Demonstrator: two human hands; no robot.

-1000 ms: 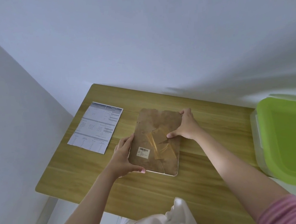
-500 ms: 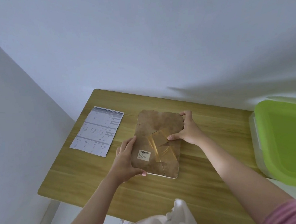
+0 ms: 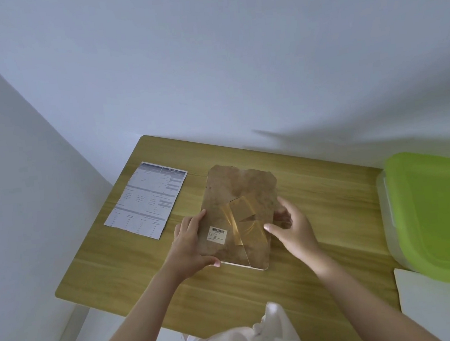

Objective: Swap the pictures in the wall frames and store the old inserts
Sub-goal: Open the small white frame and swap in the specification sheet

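My left hand (image 3: 188, 245) grips the near left edge of a flat rectangular package wrapped in brown paper (image 3: 241, 213), thumb curled along its lower edge. My right hand (image 3: 293, 228) is at the package's right edge, fingers loosely spread, thumb touching the wrapping beside shiny clear tape. A white barcode label (image 3: 217, 234) is stuck near my left hand. The package lies on a light wooden table (image 3: 318, 196). A printed white paper sheet (image 3: 147, 199) lies to its left. A lime-green plastic lid (image 3: 442, 214) covers a clear bin on my right.
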